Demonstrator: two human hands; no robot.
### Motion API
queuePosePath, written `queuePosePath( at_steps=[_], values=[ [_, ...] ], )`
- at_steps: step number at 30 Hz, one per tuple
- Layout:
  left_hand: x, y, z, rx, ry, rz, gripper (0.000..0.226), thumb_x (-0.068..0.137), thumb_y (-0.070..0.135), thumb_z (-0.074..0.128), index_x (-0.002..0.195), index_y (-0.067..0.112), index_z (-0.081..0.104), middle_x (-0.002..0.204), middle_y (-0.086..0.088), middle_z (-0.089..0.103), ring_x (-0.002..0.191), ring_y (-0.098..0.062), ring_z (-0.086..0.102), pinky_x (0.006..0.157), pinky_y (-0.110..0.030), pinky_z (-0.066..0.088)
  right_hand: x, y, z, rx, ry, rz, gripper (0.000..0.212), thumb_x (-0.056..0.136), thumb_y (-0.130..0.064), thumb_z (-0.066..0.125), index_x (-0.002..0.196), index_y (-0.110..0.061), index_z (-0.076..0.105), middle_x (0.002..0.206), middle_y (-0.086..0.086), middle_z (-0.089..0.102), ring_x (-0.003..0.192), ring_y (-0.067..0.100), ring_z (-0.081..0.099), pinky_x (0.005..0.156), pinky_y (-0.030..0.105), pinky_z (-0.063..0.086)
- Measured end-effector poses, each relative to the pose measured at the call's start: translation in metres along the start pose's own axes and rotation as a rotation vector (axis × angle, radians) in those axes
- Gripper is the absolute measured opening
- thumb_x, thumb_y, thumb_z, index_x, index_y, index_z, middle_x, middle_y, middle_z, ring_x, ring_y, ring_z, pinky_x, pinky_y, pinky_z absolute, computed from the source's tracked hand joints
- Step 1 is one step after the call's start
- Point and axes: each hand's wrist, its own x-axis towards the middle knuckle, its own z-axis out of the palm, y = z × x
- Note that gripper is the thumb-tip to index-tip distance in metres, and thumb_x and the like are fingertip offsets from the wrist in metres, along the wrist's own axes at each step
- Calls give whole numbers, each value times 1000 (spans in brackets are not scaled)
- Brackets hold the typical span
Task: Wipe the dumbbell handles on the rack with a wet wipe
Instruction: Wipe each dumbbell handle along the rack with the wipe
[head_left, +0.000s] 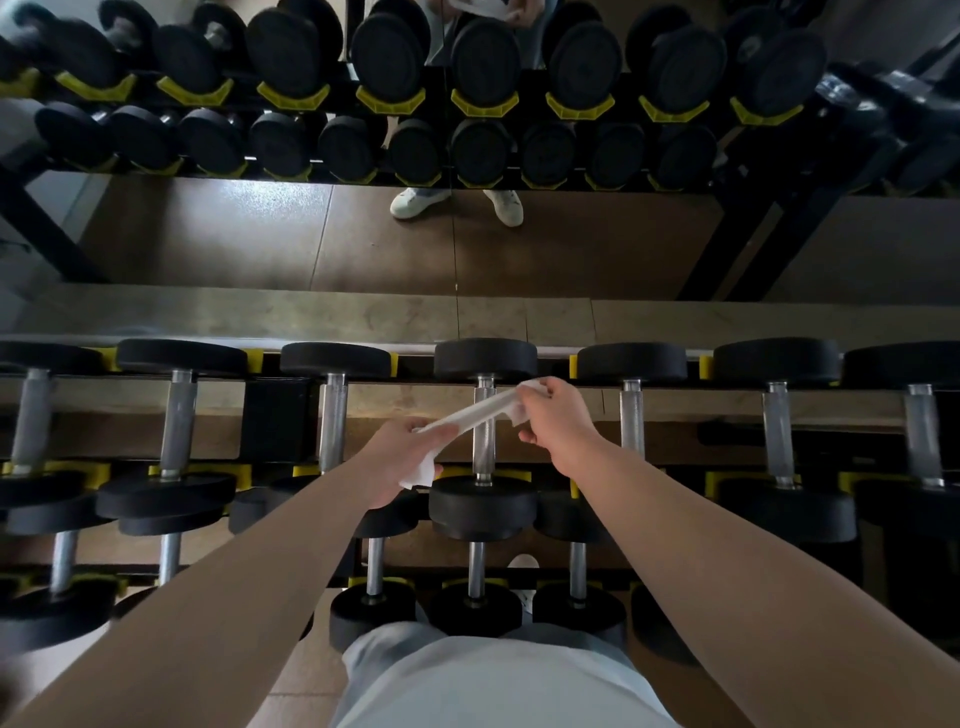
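The wet wipe (475, 413), a white sheet pulled into a narrow, creased band, slants across the knurled steel dumbbell handle (484, 449) at the middle of the rack's (275, 415) upper tier. It crosses the bar near the far end; whether it actually presses on the metal cannot be told from this angle.

The left hand (397, 462) holds the lower end, its fingers (441, 431) curled round the band, with a limp tail of wipe hanging below the palm. The right hand (563, 423) holds the upper end, thumb and fingers pinching it just beside the far head (484, 358) of the dumbbell. Both forearms reach in over the near head (483, 506) and cover part of the lower tier.

The heads are thick, matte black discs, and each sits in a yellow cradle (231, 475). Neighbouring handles (332, 421) stand parallel on either side, shiny at the collars and rough along the grip. On the lower tier, shorter dumbbells (475, 577) lie just in front of the person's pale grey clothing (493, 680).

Behind the rack runs a worn stone ledge (260, 314). Above it a mirror (597, 244) shows the brown floor, a pair of white shoes (418, 200) and the same rows of black discs.
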Motion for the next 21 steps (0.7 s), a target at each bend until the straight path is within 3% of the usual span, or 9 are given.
queuePosePath(
  at_steps=[4,7,10,13,14,16,17,18,21],
  values=[
    [1,-5,2,-5,86,-65,29,92,31,75,115,16,63,108,-8,60,80,-18,55,63,-25,48,7,4,-3,138,181,106,33,105,-22,53,138,-20,56,104,4,63,80,18,64,85,37,62],
    [7,-10,-2,-28,115,-90,20,96,29,70,113,20,66,112,-11,62,57,-13,37,47,-21,36,4,10,-2,16,77,145,34,105,-28,56,137,-20,57,106,5,63,80,18,61,78,31,60],
    [13,-10,0,31,112,-80,28,101,27,64,127,19,63,118,-12,63,51,-11,30,43,-20,31,0,16,5,-149,-9,46,29,106,-29,54,133,-20,60,106,-1,63,84,19,63,66,26,56],
    [15,-5,11,117,98,-67,35,100,32,65,132,20,60,112,-4,65,52,-12,34,45,-21,33,-1,18,15,-206,-68,7,15,106,-33,54,113,-24,64,104,1,65,87,20,64,77,34,59],
    [16,-4,16,128,83,-52,39,99,34,65,135,21,59,112,-2,66,54,-14,45,50,-22,40,-2,19,18,-205,-85,6,14,105,-35,53,105,-26,64,103,2,65,87,21,64,82,37,60],
    [20,-1,26,137,85,-17,42,97,35,67,138,24,60,121,-2,66,96,-33,70,81,-36,59,-2,21,22,-210,-71,-15,21,106,-36,50,100,-21,65,101,8,66,85,22,64,86,43,59],
    [21,1,31,144,105,-7,43,97,35,68,137,25,60,126,-2,66,116,-38,64,95,-44,56,-2,22,22,-221,-48,-31,26,106,-36,49,102,-18,67,100,10,67,82,21,63,85,45,59],
    [23,3,36,145,127,6,44,96,36,69,138,26,60,129,-3,65,121,-36,61,98,-45,54,-2,22,22,-228,-30,-39,29,107,-39,47,101,-18,66,97,9,67,79,19,62,79,42,60],
    [30,3,45,124,175,38,47,95,36,70,139,25,60,133,0,63,109,-17,56,89,-34,50,0,22,22,-170,-9,17,33,108,-50,37,109,-26,60,101,6,67,72,15,59,54,24,48]
  ],
)
